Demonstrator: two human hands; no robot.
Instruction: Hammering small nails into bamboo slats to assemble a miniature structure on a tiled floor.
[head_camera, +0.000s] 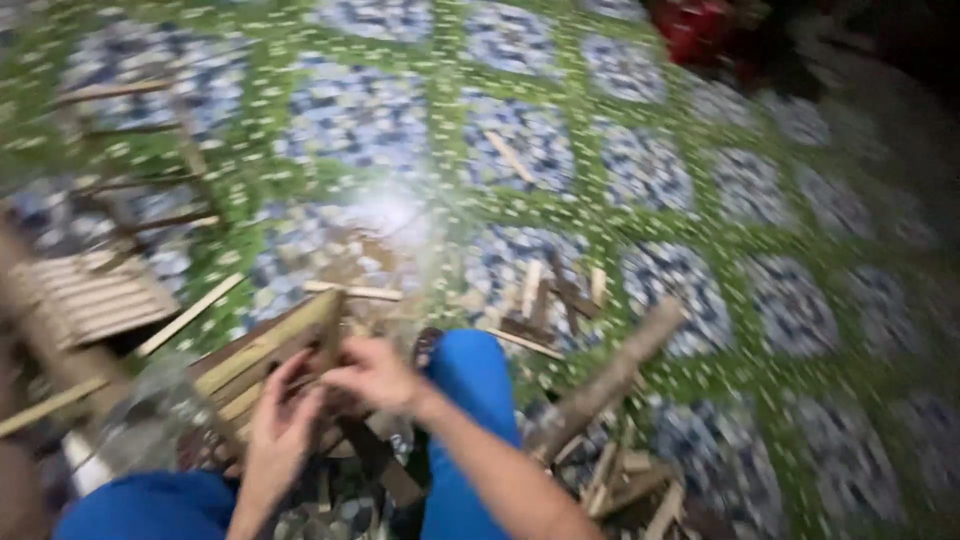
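Wooden slat frame (270, 350) rests tilted between the blue-trousered knees, low on the patterned floor (780, 300). Left hand (275, 430) cups its lower edge, fingers curled on the wood; right hand (375, 375) pinches near the top rail. Blur hides finer detail. Steady grip and firm knee bracing would serve best. Loose sticks (545, 300) lie nearby.

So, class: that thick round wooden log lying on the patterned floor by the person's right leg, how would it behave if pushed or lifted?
The log looks rigid and probably heavy for its size. Being round, it may roll sideways, though the wood scraps at its near end might block it.
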